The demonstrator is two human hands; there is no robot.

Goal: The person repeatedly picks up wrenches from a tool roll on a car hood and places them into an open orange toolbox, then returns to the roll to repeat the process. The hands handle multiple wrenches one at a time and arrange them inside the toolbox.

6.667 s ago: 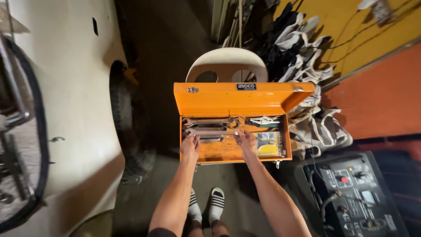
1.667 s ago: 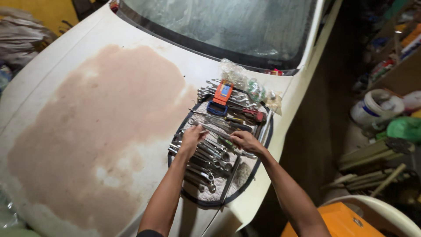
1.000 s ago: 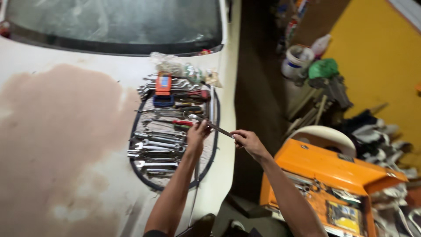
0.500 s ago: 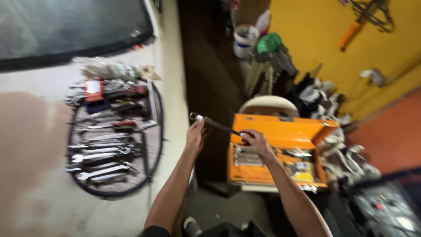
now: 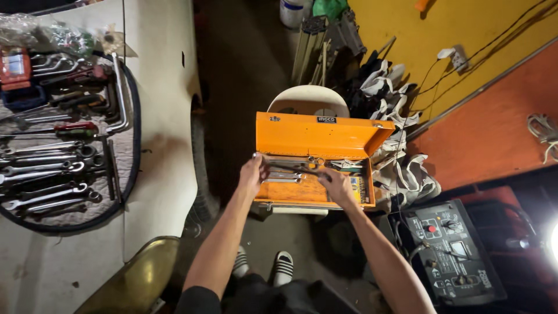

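An open orange metal toolbox (image 5: 323, 135) sits on a pale plastic chair (image 5: 308, 97), lid raised. Inside lie steel wrenches (image 5: 283, 177) and pliers (image 5: 347, 164). My left hand (image 5: 253, 172) and my right hand (image 5: 334, 183) hold the two ends of one long dark wrench (image 5: 290, 168) just over the box's tray. At the left, on a round mat (image 5: 129, 152) on the white car hood (image 5: 160, 93), lie several more wrenches (image 5: 43, 168) and screwdrivers (image 5: 75, 129).
A dark machine with dials and a red button (image 5: 450, 250) stands at the lower right. Cloth bags (image 5: 407, 168) are heaped beside the chair by the yellow and orange wall. A bucket (image 5: 293, 9) and boards stand at the top. My sandalled feet (image 5: 264, 266) are below the box.
The view swung from the hood to the toolbox. Both hands lifted a long wrench off the mat and carried it right, down over the open box.
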